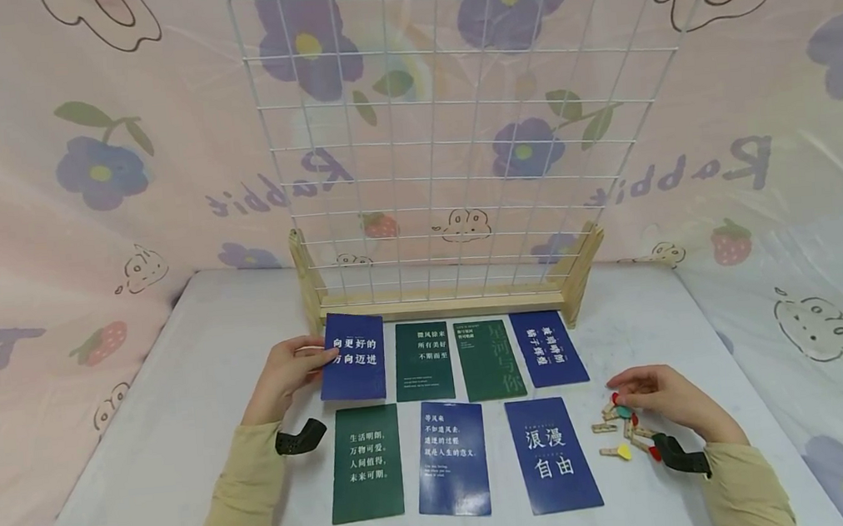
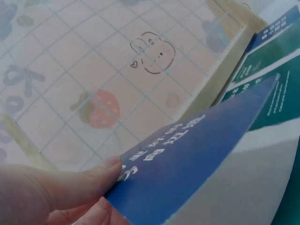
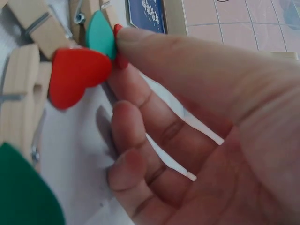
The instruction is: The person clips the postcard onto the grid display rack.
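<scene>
My left hand [image 1: 284,379] pinches a blue card [image 1: 360,377] with white writing by its left edge. In the left wrist view the same card [image 2: 187,154] tilts up off the table, thumb on its printed face. My right hand [image 1: 670,400] is at a small pile of wooden clothespins with coloured hearts on the right. In the right wrist view its thumb and forefinger pinch a red-heart clothespin [image 3: 121,58], most of which is hidden. Right beside it are a teal heart [image 3: 101,37] and another red heart [image 3: 79,75].
A white wire grid [image 1: 458,159] stands in a wooden base [image 1: 440,305] at the back. More cards lie in two rows before it, among them a green card [image 1: 424,380] and a blue card [image 1: 551,452]. A yellow-heart clothespin [image 1: 624,452] lies beside the pile.
</scene>
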`<state>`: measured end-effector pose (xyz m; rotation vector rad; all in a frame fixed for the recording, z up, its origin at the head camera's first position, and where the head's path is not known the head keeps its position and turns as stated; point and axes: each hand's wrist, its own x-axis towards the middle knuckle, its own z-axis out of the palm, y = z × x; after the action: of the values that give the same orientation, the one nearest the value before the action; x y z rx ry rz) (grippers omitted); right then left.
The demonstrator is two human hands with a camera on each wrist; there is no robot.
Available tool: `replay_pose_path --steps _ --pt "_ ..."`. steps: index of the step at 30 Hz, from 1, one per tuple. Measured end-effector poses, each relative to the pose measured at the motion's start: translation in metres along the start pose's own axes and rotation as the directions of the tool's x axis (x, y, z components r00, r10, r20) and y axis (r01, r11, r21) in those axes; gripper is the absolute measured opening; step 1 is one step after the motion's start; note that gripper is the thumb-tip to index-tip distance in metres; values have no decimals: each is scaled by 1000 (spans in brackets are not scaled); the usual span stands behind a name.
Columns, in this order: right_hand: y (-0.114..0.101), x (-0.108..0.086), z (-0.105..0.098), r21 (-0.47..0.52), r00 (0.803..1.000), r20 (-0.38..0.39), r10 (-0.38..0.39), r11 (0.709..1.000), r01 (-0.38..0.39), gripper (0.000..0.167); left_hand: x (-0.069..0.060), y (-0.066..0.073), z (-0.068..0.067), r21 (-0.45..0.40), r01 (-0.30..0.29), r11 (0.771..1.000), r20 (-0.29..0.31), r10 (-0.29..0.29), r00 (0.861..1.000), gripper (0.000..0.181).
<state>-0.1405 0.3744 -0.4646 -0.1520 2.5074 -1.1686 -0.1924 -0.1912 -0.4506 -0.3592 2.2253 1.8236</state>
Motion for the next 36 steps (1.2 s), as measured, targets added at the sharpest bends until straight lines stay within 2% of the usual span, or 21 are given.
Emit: replay_pose_path --steps 7,17,26,33,36 --pt "-3 -2 -1 3 1000 16 18 1000 -18 26 -9 7 -1 -19 -44 999 -4 44 999 49" --pt "-8 -2 -5 -23 998 29 55 998 -54 22 -17 15 -3 -93 -98 991 11 99 995 46" --pt "-20 4 -17 -60 999 37 -35 997 37 18 -23 25 -3 -89 -166 982 -16 165 986 45" --pt "-37 10 -29 41 991 100 -92 995 89 19 -25 33 -2 -72 -175 982 -62 170 983 41" --pt "-45 13 -32 53 987 108 -119 992 114 17 -26 35 -2 -75 -174 982 -68 169 983 42"
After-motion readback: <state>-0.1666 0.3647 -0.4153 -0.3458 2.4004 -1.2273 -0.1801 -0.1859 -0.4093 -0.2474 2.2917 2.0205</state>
